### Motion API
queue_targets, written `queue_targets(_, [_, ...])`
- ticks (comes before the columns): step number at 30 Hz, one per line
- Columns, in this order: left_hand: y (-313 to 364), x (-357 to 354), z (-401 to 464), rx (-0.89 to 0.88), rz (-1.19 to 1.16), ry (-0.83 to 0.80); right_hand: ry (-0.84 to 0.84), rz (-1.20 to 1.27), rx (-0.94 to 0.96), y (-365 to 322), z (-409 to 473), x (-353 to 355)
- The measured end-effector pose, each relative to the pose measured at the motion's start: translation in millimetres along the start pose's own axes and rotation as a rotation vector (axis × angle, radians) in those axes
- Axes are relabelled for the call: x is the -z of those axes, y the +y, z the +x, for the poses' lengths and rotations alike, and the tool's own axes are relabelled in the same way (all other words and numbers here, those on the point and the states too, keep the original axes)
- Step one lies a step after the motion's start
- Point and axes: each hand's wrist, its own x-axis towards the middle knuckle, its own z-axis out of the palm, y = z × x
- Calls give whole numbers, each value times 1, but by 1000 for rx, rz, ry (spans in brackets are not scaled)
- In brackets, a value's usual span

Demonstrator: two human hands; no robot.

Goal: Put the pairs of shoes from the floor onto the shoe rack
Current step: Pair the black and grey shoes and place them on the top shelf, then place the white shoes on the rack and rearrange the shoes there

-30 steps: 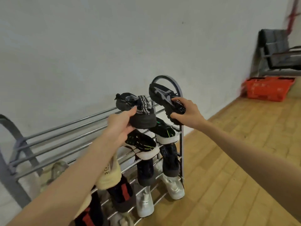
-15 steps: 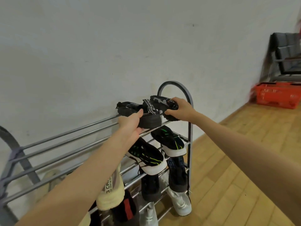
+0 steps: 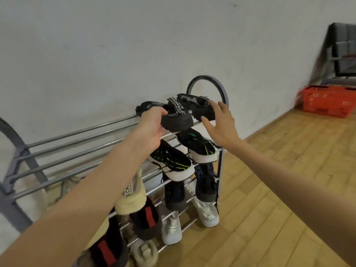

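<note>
Over on the left, our left hand (image 3: 152,130) has its fingers curled round the heel of the first black shoe (image 3: 173,117), which sits on the top rails of the shoe rack (image 3: 77,149). Just beside it the second black shoe (image 3: 198,107) rests at the rack's right end, our right hand (image 3: 221,125) spread open with fingertips touching its heel. These look light and soft up top with stiff soles, so we'd say grab by the heel or sole, not the floppy tongue.
</note>
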Motion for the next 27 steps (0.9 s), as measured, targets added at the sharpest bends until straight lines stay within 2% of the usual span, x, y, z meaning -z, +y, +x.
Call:
queue_targets(3, [-26,6,-16,-191,127,63,18,21,54,-1,-41,6])
queue_targets(6, [-62,10,-37,-320,260,44,-61,-1,54,9,-83,10])
queue_targets(8, [-91,12,-47,-302,327,-11,-133,-33,37,24,-113,14])
queue_targets(13, [-167,7,-62,-123,537,-235,-352,-105,-115,79,-195,32])
queue_targets(19, [-244,-43,-78,38,695,-447,-485,-209,-574,159,-307,85])
queue_targets(23, [-287,-90,-97,79,760,-643,-551,-267,-870,202,-384,121])
queue_targets(27, [-329,-125,-116,142,797,-741,-561,-386,-1158,244,-445,142])
